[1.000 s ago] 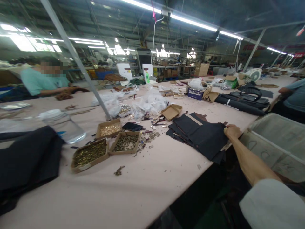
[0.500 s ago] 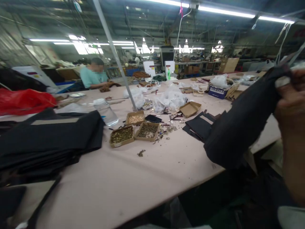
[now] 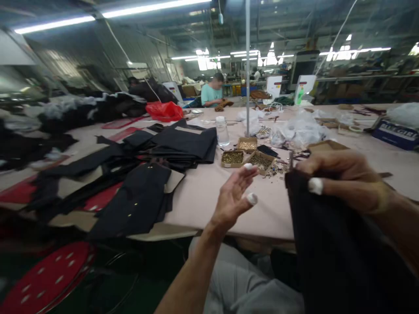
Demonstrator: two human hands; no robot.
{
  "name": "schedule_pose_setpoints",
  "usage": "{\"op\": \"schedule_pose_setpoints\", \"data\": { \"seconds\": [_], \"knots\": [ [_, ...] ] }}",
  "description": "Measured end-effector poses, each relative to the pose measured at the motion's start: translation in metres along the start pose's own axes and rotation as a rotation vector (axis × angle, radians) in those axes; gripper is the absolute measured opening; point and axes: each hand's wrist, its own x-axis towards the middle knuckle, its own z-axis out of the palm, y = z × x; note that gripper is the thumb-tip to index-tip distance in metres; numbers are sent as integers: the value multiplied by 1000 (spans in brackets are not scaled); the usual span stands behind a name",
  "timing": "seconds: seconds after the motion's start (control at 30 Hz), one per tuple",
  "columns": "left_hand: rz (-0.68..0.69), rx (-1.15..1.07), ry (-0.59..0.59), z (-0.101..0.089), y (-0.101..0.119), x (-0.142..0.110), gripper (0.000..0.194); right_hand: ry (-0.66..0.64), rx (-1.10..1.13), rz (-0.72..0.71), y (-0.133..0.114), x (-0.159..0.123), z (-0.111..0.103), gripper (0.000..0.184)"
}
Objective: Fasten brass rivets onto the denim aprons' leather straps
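A long, pale-topped worktable is set in a factory workshop lit by fluorescent tubes, with a clear screw-top jar placed on it. On the jar's near side, to its right, the upper edge of a black fabric panel is pinched between the thumb and fingers of the right hand, apparently so that it can hang freely. The panel is suspended directly below that hand, apart from the left hand, which is held empty, thumb and fingers spread, in front of the jar. White wrapping is worn on fingertips of both, probably for protection. Just right of the jar, cardboard trays of small metal fittings are grouped, presumably for easy reach. Left of the jar, folded black panels are stacked. Beyond it, a co-worker in teal can be seen.
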Motion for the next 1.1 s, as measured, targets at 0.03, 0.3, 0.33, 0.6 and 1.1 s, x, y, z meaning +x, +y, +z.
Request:
{"op": "schedule_pose_setpoints", "data": {
  "seconds": [0.03, 0.3, 0.33, 0.6, 1.1],
  "knots": [
    [-32, -64, -48, 10, 0, -1, 78, -61, 16, 9, 5, 5, 15, 21],
    [-278, -21, 140, -5, 12, -68, 33, -188, 125, 149, 77, 22, 63, 36],
    [-290, 4, 181, -8, 15, -76, 33, -211, 149, 170, 84, 22, 64, 37],
    [-349, -65, 366, -12, 22, -113, 15, -332, 315, 270, 126, 15, 84, 44],
    [-391, -152, 512, -24, 12, -145, 23, -247, 235, 167, 125, -1, 112, 38]
  ]
}}
